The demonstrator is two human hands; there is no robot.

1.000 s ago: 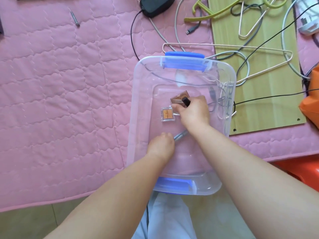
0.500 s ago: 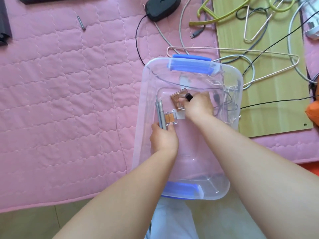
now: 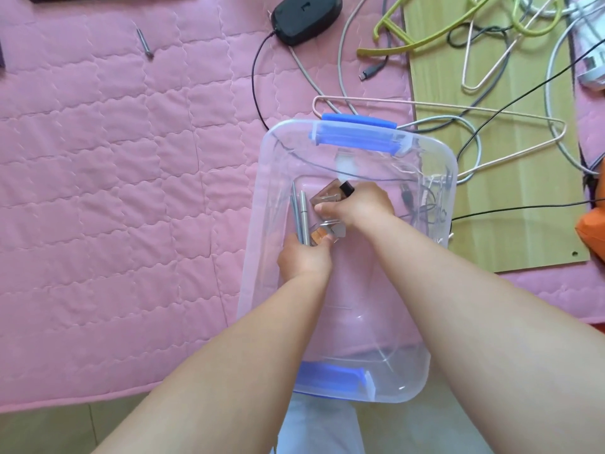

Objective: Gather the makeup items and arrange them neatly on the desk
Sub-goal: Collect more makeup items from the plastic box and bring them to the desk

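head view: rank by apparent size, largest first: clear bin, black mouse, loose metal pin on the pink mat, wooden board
1. Wooden board, though cut off by the frame's top edge, so close with the bin.
2. Clear bin.
3. Black mouse, partly cut off at the top.
4. Metal pin, smallest by far.

The right hand (image 3: 358, 204) hides most of a small clear case (image 3: 327, 198); the orange thing (image 3: 592, 231) is cut off.
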